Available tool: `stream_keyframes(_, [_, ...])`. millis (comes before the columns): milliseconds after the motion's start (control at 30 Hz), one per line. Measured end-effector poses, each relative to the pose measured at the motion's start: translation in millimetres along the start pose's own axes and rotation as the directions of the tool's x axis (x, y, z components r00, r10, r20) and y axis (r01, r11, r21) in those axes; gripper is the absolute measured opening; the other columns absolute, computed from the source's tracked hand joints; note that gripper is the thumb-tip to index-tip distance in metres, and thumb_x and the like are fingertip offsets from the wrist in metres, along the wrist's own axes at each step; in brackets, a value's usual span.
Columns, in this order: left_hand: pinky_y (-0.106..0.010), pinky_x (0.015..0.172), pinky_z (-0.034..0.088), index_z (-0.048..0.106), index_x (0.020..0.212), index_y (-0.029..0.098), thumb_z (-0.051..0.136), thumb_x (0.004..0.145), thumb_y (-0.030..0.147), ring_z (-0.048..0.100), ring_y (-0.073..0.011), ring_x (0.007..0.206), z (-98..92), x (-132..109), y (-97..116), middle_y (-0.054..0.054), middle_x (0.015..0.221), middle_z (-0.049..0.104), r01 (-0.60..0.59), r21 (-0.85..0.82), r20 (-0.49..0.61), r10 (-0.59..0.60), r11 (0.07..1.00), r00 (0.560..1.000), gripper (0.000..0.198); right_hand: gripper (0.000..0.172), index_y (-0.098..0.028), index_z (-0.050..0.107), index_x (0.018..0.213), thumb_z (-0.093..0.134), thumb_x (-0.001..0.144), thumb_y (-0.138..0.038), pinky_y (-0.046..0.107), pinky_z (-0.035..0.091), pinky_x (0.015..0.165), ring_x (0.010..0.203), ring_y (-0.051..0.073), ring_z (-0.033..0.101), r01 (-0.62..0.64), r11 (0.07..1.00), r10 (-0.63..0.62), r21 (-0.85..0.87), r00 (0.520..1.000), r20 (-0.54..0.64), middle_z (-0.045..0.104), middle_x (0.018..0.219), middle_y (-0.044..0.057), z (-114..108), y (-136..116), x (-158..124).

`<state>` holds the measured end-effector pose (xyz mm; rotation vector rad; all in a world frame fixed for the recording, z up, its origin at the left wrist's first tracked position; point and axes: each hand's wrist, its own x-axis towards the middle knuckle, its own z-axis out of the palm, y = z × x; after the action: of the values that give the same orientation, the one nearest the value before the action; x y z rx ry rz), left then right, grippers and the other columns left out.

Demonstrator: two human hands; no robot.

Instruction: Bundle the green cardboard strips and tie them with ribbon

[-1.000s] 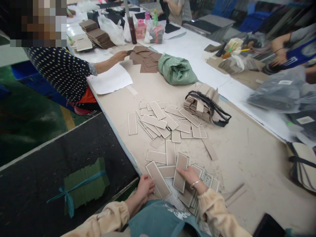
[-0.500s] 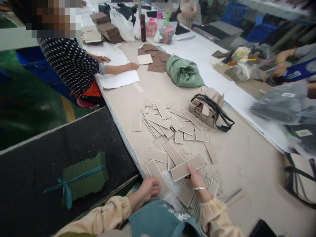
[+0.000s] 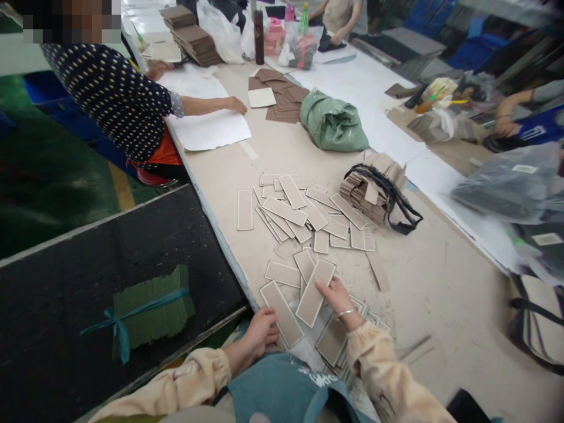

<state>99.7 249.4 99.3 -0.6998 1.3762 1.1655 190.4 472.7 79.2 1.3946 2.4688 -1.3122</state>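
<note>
Just one view, from the camera on my head. It looks forward and down along the table (image 3: pixel 440 276), whose left edge slants from the bottom middle up to the far top. My left hand (image 3: pixel 263 329) and right hand (image 3: pixel 335 295) sit close at the bottom; the table's far end lies well off

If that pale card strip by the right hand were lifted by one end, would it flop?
Probably not: the card strip looks flat and straight-edged where it bridges others. Likely light, as the right hand touches just its edge. It may slide easily, resting on loose strips.
</note>
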Motion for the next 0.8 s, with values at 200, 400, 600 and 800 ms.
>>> stream_keyframes(200, [-0.028, 0.075, 0.043, 0.049, 0.102, 0.018, 0.067, 0.069, 0.022, 0.059, -0.0167, 0.078, 2.3, 0, 1, -0.004, 0.082, 0.059, -0.092, 0.001, -0.041, 0.092, 0.996, 0.995, 0.038, 0.041, -0.015, 0.060, 0.092, 0.071, 0.056, -0.032, 0.043, 0.037, 0.096, 0.107, 0.030, 0.051, 0.011, 0.989, -0.017, -0.148, 0.999, -0.040, 0.059, 0.105, 0.014, 28, -13, 13])
stream_keyframes(400, [-0.029, 0.076, 0.043, 0.046, 0.100, 0.019, 0.063, 0.071, 0.018, 0.060, -0.0162, 0.077, 5.1, 4, -1, -0.004, 0.080, 0.061, -0.073, -0.028, -0.022, 0.073, 0.997, 0.997, 0.033, 0.085, -0.016, 0.031, 0.136, 0.068, 0.061, -0.031, 0.035, 0.040, 0.094, 0.113, 0.025, 0.051, 0.027, 0.970, -0.024, -0.243, 1.000, 0.016, 0.051, 0.127, 0.012, 23, -10, 13])
stream_keyframes(600, [-0.027, 0.073, 0.045, 0.045, 0.100, 0.017, 0.055, 0.075, 0.012, 0.059, -0.0142, 0.068, 10.7, 3, 3, -0.002, 0.075, 0.058, -0.048, -0.047, -0.004, 0.048, 0.998, 0.999, 0.027, 0.042, -0.014, 0.059, 0.103, 0.063, 0.065, -0.029, 0.034, 0.041, 0.089, 0.098, 0.024, 0.055, 0.178, 0.932, -0.140, -0.317, 0.980, 0.139, 0.061, 0.103, 0.009, 16, -15, 21])
stream_keyframes(800, [-0.026, 0.071, 0.046, 0.044, 0.099, 0.016, 0.053, 0.077, 0.010, 0.060, -0.0137, 0.065, 12.4, 4, 4, -0.003, 0.073, 0.060, -0.043, -0.082, -0.017, 0.042, 0.996, 0.999, 0.025, 0.034, -0.015, 0.059, 0.095, 0.063, 0.062, -0.021, 0.027, 0.037, 0.093, 0.102, 0.019, 0.050, 0.400, 0.861, -0.306, -0.314, 0.900, 0.309, 0.058, 0.107, 0.008, 25, -47, 26])
